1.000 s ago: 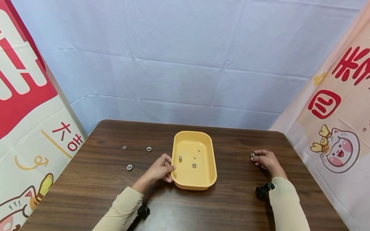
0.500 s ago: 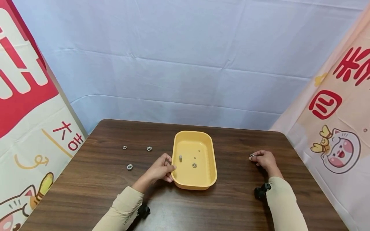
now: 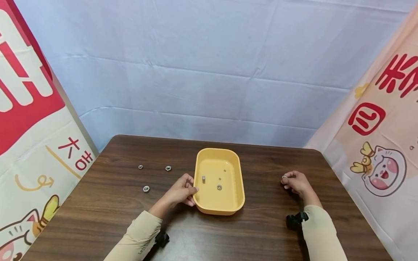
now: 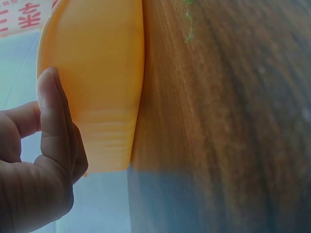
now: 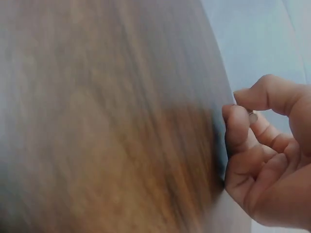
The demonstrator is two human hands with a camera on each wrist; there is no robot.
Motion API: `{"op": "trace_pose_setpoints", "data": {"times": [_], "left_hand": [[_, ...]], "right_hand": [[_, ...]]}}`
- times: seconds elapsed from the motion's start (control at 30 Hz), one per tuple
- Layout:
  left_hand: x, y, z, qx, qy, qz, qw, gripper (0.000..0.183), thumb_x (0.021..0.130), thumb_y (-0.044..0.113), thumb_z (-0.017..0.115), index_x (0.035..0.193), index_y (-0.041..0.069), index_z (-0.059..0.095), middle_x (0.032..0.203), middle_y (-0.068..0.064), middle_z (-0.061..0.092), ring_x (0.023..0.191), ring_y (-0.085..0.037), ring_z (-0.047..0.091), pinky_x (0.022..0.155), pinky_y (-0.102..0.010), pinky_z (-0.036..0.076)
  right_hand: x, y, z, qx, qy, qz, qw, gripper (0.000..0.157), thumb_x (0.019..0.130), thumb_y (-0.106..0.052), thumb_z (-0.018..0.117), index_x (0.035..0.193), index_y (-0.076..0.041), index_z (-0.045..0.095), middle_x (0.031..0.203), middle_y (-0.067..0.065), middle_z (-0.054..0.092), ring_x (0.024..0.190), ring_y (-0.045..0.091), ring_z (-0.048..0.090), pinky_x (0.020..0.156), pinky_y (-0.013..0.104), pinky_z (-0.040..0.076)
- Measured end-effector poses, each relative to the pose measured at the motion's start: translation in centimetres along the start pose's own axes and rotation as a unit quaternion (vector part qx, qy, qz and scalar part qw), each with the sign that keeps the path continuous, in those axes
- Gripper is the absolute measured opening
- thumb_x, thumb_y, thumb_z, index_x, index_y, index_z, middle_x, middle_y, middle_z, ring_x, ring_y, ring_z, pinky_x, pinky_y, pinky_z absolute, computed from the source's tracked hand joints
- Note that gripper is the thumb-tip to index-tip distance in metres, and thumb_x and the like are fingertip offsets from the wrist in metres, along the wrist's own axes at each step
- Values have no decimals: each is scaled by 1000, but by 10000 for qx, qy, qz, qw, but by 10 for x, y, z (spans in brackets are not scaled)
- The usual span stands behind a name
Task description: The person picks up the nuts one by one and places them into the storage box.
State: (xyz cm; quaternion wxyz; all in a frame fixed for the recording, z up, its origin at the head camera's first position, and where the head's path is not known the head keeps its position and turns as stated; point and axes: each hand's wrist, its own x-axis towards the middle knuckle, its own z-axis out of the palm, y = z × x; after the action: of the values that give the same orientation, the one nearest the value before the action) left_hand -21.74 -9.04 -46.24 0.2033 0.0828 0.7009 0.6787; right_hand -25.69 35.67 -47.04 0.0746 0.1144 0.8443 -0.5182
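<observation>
A yellow plastic tray (image 3: pixel 209 203) stands on the dark wooden table. My left hand (image 3: pixel 180 190) pinches its left wall, thumb over the rim and fingers against the outside; the left wrist view shows those fingers (image 4: pixel 51 116) along the wall. Over on the right, my right hand (image 3: pixel 298 182) pinches a small metal nut (image 3: pixel 284 177) between thumb and fingertips. Only a sliver of that nut (image 5: pixel 252 117) shows in the right wrist view. Inside the tray lie a hex nut (image 3: pixel 219 187), a nut standing on its side (image 3: pixel 204 179) and two tiny nuts (image 3: pixel 224 170).
Left of the tray, three loose nuts lie on the table: a small one (image 3: pixel 140 166), a larger one (image 3: pixel 168 168) and a thick one (image 3: pixel 146 189). A pale cloth (image 3: pixel 209 90) hangs behind the table, with printed banners at both sides.
My right fingers have closed further round the nut, which is now mostly covered and slightly left of where it was. The left hand and tray have stayed in place.
</observation>
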Motion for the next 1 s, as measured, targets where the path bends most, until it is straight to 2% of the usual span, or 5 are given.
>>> {"op": "trace_pose_setpoints", "data": {"times": [0.2, 0.33, 0.63, 1.0], "left_hand": [[0, 0, -1, 4, -9, 8, 10000, 27, 89, -1, 54, 105, -7, 32, 78, -23, 51, 48, -19, 59, 43, -28, 52], [0, 0, -1, 14, -41, 7, 10000, 28, 89, 0, 54, 105, -7, 33, 78, -24, 52, 48, -19, 59, 44, -29, 52], [-1, 0, 0, 12, -33, 23, 10000, 28, 88, 0, 55, 104, -6, 33, 78, -24, 52, 48, -19, 59, 43, -29, 52], [0, -2, -1, 25, -8, 37, 10000, 29, 88, 0, 55, 105, -7, 32, 79, -27, 52, 47, -19, 59, 43, -29, 52]], "right_hand": [[1, 0, 3, 695, -223, -250, 9970, 22, 85, -2, 59, 103, 1, 47, 75, -3, 62, 59, 12, 53, 46, 23, 40], [2, 1, 4, 880, -223, -259, 9955, 19, 82, 1, 59, 98, -2, 49, 72, -3, 62, 56, 11, 53, 44, 22, 40], [-3, -1, 5, 810, -306, -293, 9958, 23, 84, -3, 61, 102, -2, 48, 75, -3, 61, 59, 11, 53, 47, 23, 40], [-11, -18, 14, 836, -471, -406, 9946, 30, 85, -7, 64, 109, 1, 47, 77, 0, 58, 60, 11, 52, 46, 23, 38]]}}
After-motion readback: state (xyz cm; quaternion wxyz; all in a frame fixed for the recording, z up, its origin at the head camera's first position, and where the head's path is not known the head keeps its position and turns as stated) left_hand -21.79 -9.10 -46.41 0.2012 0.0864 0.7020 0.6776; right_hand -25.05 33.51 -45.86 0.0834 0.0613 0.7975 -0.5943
